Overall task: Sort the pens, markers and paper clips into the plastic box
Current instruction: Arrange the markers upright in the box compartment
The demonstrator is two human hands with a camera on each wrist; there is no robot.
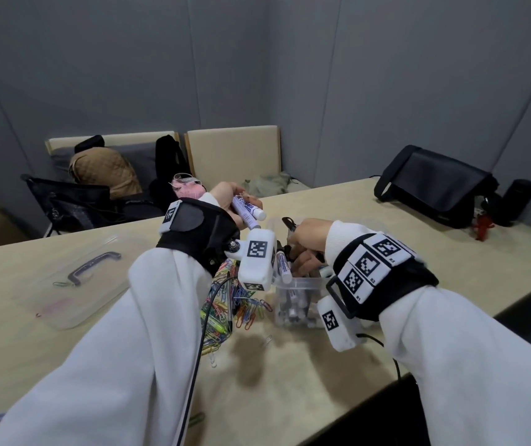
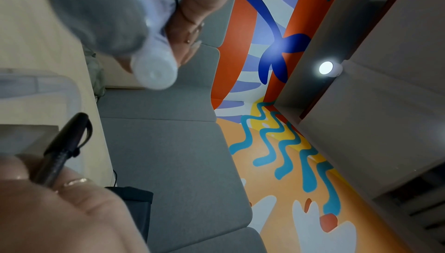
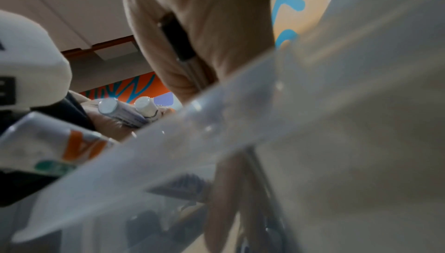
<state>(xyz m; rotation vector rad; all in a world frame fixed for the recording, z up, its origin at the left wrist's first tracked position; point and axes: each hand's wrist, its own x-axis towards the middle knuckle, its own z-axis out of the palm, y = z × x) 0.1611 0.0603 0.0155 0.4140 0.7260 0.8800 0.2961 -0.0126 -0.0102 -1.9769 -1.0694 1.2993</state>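
My left hand (image 1: 237, 201) is raised above the table and grips two white markers (image 1: 248, 211) with purple labels; their capped ends (image 2: 155, 74) show in the left wrist view. My right hand (image 1: 304, 244) holds a black pen (image 1: 290, 225) over the clear plastic box (image 1: 299, 283); in the right wrist view that pen (image 3: 178, 42) lies in the curled fingers behind the box wall (image 3: 240, 124). Several markers lie inside the box, and one white marker (image 1: 283, 265) sticks up from it. A pile of coloured paper clips (image 1: 241, 305) lies left of the box, under my left wrist.
The box's clear lid (image 1: 64, 278) with a dark handle lies on the table's left part. A few stray clips (image 1: 267, 341) lie near the front. A black bag (image 1: 434, 185) and a dark cylinder (image 1: 518, 201) sit at the far right. Chairs stand behind the table.
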